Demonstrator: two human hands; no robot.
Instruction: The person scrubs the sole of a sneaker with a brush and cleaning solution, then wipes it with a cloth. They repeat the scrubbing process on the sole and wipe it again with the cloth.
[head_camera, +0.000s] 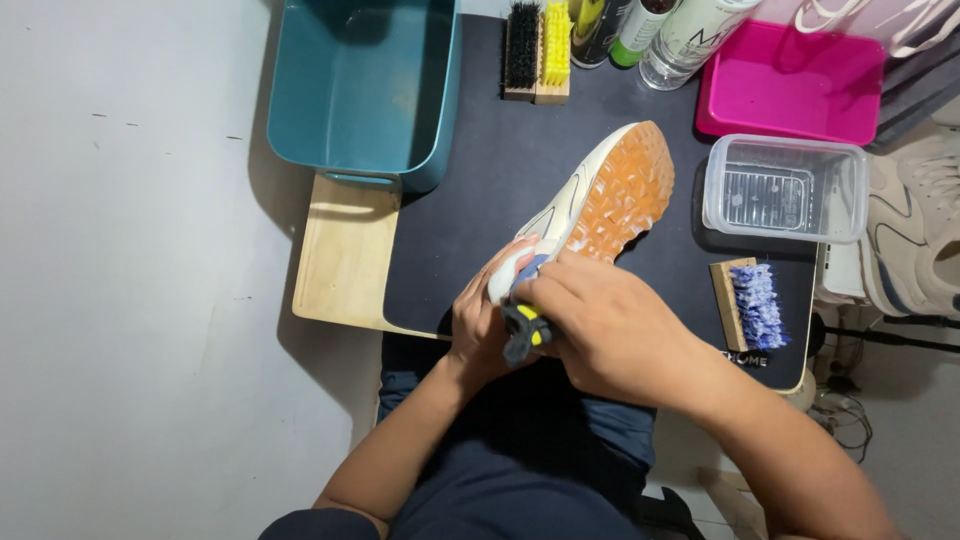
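Note:
A cream sneaker with an orange lugged sole (615, 195) lies tilted on a black mat (500, 190), sole turned up and to the right. My left hand (483, 325) grips the shoe's near end from the left. My right hand (600, 325) is closed over that same end and holds a small grey brush with a yellow patch (525, 335), pressed against the shoe. The brush head is mostly hidden under my fingers.
A teal tub (365, 85) stands at the back left on a wooden board (345, 255). Two brushes (537, 50), bottles (680, 35), a pink tray (790, 80), a clear plastic box (785, 185), a blue-bristled brush (750, 305) and another sneaker (915, 235) lie around.

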